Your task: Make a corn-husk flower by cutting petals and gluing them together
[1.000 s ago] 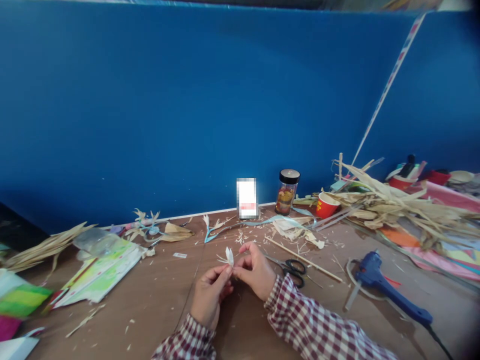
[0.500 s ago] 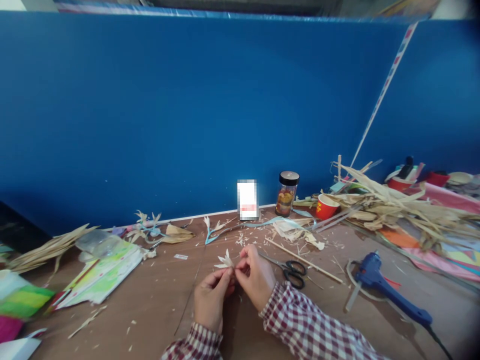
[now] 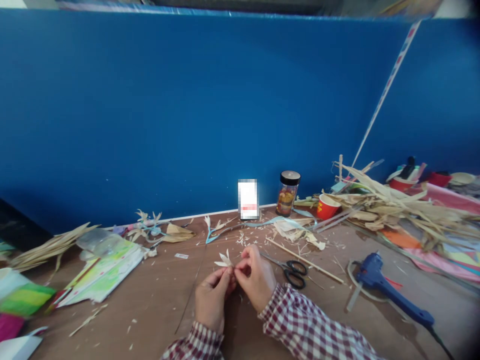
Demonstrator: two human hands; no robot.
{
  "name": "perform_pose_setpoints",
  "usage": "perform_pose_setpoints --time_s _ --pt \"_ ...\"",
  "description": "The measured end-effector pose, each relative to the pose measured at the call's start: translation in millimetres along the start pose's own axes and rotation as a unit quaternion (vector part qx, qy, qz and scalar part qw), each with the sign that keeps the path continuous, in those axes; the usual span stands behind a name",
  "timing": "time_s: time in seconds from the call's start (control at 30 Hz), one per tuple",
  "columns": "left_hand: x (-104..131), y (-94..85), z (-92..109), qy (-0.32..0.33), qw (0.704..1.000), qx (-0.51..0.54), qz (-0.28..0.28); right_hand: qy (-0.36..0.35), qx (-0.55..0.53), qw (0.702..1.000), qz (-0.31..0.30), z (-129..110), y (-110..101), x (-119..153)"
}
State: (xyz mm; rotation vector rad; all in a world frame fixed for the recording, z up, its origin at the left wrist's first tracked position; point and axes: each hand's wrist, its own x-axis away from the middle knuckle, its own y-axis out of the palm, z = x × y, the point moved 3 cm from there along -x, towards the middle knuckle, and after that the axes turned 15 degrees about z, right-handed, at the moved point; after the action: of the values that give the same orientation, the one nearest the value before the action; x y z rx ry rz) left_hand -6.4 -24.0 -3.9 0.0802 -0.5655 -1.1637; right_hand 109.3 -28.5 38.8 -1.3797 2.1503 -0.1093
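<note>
A small pale flower of pointed husk petals (image 3: 224, 259) stands up between the fingertips of my two hands. My left hand (image 3: 212, 297) pinches it at the base with thumb and forefinger. From the right, my right hand (image 3: 255, 277) has its thumb and forefinger pressed together at the same base; its fingertips meet those of the left, and what lies between them is too small to make out. Black-handled scissors (image 3: 294, 272) lie just right of my right hand. Behind the hands, a blue-wrapped stem with pale petals (image 3: 210, 236) rests on the table.
A blue glue gun (image 3: 390, 287) lies at the right, beside a thin stick (image 3: 307, 261). Dried husks (image 3: 382, 200) pile up behind it, near a red paper cup (image 3: 327, 206) and a lidded jar (image 3: 287, 194). Painted paper (image 3: 108, 277) is at the left. Blue partition (image 3: 225, 110) behind.
Both hands stay nearly in place around the flower's base. The petals tilt slightly left, and the right fingers have shifted a little. Everything else lies as before.
</note>
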Motion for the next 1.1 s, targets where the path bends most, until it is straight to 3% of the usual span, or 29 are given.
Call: perform_pose_setpoints --time_s 1.1 --pt "6.4 1.4 3.7 0.004 1.000 -0.015 0.016 0.068 -0.039 0.997 -0.015 3.2 4.4 2.2"
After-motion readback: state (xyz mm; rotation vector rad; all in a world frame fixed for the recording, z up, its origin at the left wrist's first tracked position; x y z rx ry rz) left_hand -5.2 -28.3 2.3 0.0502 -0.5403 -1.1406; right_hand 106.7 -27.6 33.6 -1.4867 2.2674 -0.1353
